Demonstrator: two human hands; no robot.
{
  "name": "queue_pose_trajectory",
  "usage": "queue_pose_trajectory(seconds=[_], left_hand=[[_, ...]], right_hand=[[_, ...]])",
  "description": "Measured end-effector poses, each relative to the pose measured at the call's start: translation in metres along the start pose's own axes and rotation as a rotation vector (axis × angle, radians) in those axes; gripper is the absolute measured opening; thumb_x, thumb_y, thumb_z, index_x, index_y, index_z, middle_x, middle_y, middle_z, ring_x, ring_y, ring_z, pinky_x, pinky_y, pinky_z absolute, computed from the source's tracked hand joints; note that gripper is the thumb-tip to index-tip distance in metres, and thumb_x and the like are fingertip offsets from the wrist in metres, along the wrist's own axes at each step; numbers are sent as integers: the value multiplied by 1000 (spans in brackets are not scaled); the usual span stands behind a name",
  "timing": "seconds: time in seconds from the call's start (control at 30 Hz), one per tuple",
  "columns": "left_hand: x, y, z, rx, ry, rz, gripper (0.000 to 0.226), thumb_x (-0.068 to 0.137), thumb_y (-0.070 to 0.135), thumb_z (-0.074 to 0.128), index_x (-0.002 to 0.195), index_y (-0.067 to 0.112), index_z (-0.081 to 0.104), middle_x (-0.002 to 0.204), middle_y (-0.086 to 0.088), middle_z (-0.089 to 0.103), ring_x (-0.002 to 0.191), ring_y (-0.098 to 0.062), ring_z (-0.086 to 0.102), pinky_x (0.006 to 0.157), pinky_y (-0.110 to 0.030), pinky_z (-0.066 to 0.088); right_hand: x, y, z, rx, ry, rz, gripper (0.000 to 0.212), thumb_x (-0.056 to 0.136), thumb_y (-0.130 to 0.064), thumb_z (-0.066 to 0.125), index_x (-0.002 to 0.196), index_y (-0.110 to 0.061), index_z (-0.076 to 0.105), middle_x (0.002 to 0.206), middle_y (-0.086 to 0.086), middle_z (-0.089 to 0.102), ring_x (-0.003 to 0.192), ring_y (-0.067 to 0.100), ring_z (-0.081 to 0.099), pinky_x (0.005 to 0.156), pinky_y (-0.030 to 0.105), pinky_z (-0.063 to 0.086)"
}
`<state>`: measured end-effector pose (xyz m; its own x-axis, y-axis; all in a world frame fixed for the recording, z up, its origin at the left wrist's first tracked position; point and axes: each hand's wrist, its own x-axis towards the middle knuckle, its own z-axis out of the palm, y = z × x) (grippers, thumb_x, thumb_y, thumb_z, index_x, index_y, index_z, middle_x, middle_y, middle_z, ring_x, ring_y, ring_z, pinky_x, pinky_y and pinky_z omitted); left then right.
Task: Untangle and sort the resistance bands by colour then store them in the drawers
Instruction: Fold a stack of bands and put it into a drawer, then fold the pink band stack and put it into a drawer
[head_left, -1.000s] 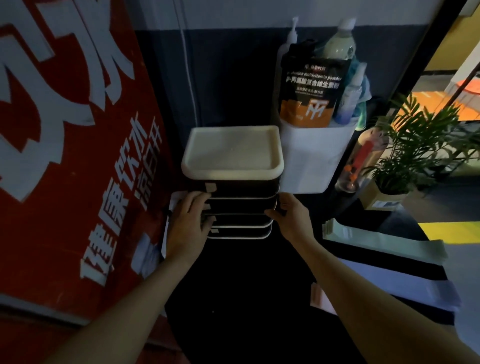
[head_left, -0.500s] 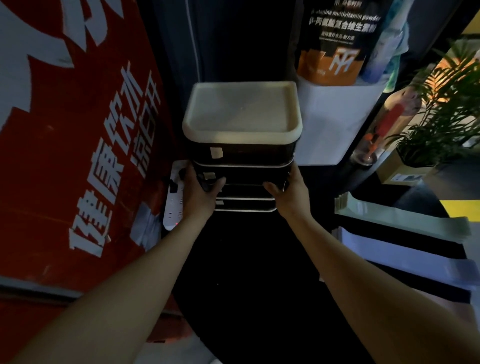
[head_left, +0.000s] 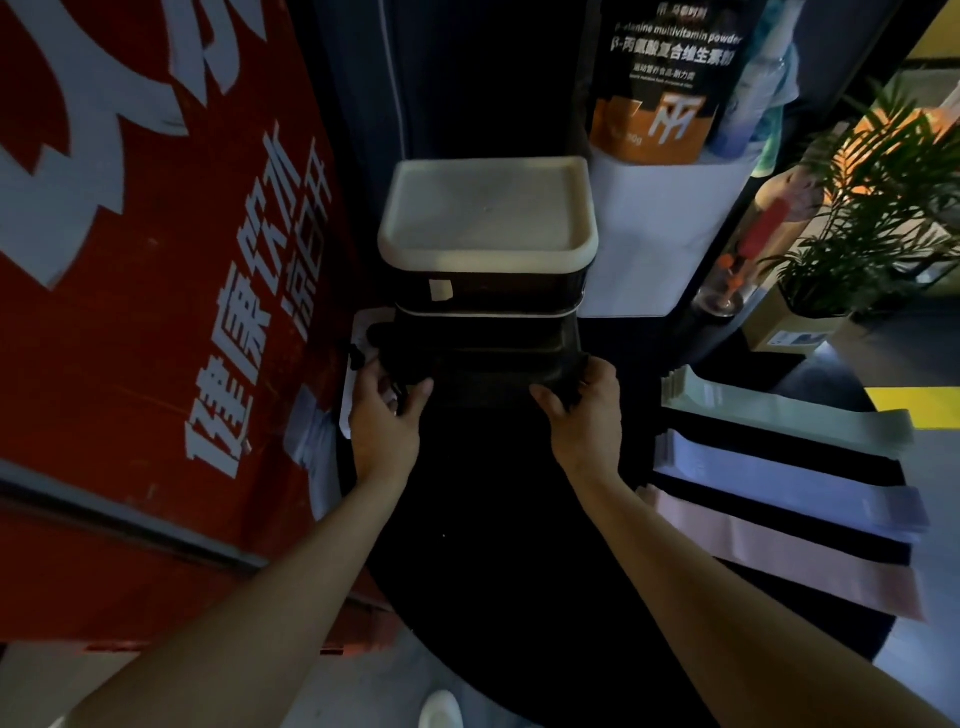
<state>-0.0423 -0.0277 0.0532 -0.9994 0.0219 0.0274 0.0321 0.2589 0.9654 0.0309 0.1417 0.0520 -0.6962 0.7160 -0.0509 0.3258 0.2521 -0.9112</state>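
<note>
Gripping a lower drawer (head_left: 493, 371) of the drawer unit (head_left: 488, 270), the left hand (head_left: 384, 415) and right hand (head_left: 584, 410) curl their fingers round its front corners. Rightward on the bench (head_left: 519, 519) lie green (head_left: 789, 413), purple (head_left: 789, 480) and pink (head_left: 779, 556) bands (soft, light, probably grippy); lifting each mid-length seems best.

The dark table (head_left: 498, 545) lies bare at six o'clock of the drawer unit (head_left: 485, 291). Passage at nine o'clock is blocked by the red sign (head_left: 156, 312); at three o'clock, by the white holder (head_left: 660, 234) and three bands (head_left: 789, 467).
</note>
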Motion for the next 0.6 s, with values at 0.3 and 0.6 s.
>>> queue_pose_trajectory(seconds=[0.3, 0.6], left_hand=[[-13, 1, -12, 35, -27, -5, 49, 85, 18, 68, 128, 10, 46, 119, 9, 50, 114, -11, 52, 99, -28, 44], [-30, -4, -11, 165, -19, -25, 43, 86, 19, 66, 123, 5, 50, 119, 0, 55, 113, -11, 51, 83, -5, 34]], right_hand=[[-13, 2, -9, -6, -39, 23, 52, 77, -27, 75, 116, -16, 42, 120, 2, 44, 103, 18, 56, 88, 33, 48], [-26, 13, -22, -21, -41, 60, 60, 82, -25, 71, 132, -14, 40, 128, 3, 40, 109, 15, 50, 91, 27, 42]])
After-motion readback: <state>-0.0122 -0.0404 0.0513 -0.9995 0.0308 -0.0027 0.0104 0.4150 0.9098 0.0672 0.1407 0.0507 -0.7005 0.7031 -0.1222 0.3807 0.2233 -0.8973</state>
